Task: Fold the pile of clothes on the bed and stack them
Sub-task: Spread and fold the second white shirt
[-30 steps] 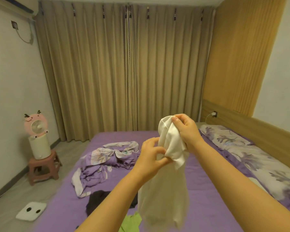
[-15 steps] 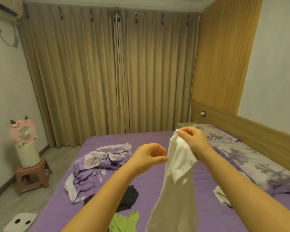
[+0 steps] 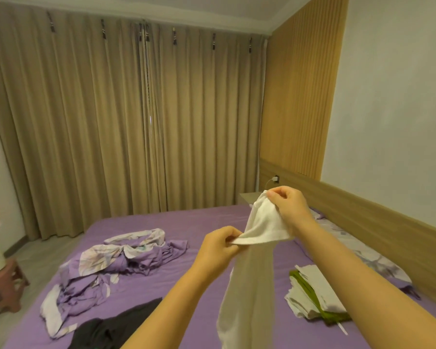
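Observation:
A white garment (image 3: 252, 280) hangs in the air over the purple bed (image 3: 202, 220). My right hand (image 3: 288, 207) pinches its top corner, raised highest. My left hand (image 3: 218, 248) pinches the garment's edge lower and to the left, so the cloth stretches between both hands and the rest dangles down. A stack of folded clothes (image 3: 315, 295), white and olive green, lies on the bed under my right forearm. A black garment (image 3: 111, 328) lies crumpled at the bed's near left.
A rumpled purple floral quilt (image 3: 106, 263) covers the bed's left half. A floral pillow (image 3: 363, 250) lies along the wooden headboard (image 3: 378, 220) on the right. A pink stool (image 3: 0, 285) stands on the floor at far left. Tan curtains (image 3: 126, 127) hang behind the bed.
My left hand, free half a second ago, has taken hold of the white garment's edge again. The view swung right, bringing the folded stack into sight.

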`<state>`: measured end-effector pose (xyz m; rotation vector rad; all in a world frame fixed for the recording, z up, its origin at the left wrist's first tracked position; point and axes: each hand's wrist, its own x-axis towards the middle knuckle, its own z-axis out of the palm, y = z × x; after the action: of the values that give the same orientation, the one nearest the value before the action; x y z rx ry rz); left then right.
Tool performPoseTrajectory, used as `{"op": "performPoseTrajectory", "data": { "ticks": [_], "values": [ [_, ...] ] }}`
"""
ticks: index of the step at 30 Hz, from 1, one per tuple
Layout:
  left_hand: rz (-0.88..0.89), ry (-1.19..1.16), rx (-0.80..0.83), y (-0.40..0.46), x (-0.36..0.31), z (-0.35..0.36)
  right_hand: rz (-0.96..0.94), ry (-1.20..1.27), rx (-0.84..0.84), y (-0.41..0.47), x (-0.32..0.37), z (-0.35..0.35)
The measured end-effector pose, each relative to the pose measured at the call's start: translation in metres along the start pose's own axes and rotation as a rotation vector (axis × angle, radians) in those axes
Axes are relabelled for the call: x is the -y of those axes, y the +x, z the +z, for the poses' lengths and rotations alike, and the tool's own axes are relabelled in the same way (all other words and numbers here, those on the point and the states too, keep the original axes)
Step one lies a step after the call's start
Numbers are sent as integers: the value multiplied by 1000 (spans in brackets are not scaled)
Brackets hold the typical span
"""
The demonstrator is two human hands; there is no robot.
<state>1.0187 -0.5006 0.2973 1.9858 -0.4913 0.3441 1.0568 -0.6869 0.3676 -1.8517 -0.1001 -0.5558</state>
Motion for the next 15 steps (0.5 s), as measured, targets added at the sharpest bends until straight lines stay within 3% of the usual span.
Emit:
{"op": "performPoseTrajectory", "data": {
  "ticks": [4, 10, 15],
  "values": [
    [-92, -249, -28, 27, -20, 1, -9, -72, 37, 9, -21, -39],
    [-148, -323, -52, 51, -50, 13, 47, 38, 209, 15, -46, -61],
    [-165, -410, -77, 56, -61, 19, -138, -149, 410, 18, -56, -68]
  ]
}}
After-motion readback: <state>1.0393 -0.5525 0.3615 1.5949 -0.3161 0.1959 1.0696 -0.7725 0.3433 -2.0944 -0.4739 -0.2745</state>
